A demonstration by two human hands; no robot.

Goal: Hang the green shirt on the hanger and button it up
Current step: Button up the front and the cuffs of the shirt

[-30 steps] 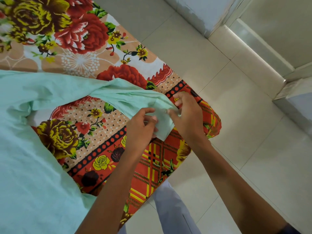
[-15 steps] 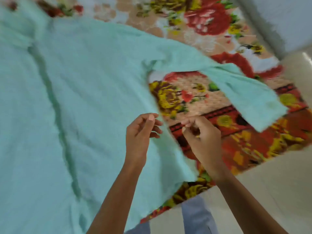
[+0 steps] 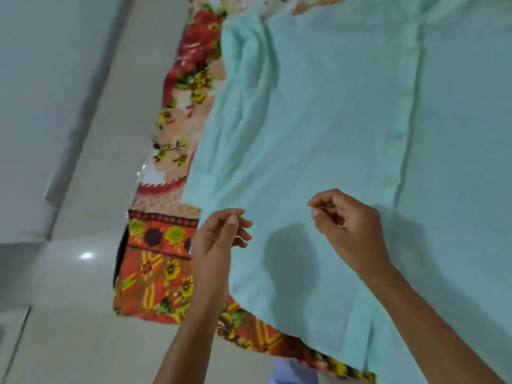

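The light green shirt [image 3: 318, 112] lies spread flat over a table, its front placket [image 3: 410, 112] running top to bottom on the right. One sleeve [image 3: 243, 67] lies bunched along its left side. My left hand [image 3: 219, 236] hovers over the shirt's lower left edge, fingers loosely curled, holding nothing. Just above the cloth near the middle is my right hand [image 3: 352, 225], also loosely curled and empty. No hanger is in view.
A red and yellow floral cloth [image 3: 155, 275] covers the table under the shirt and hangs over its near left corner. Pale floor tiles [image 3: 69, 328] lie to the left and below, with a raised white ledge [image 3: 33, 120] at far left.
Both hands have let go of the right sleeve cuff, and my view has swung left across the shirt. The hands now hover empty over the shirt's left half.
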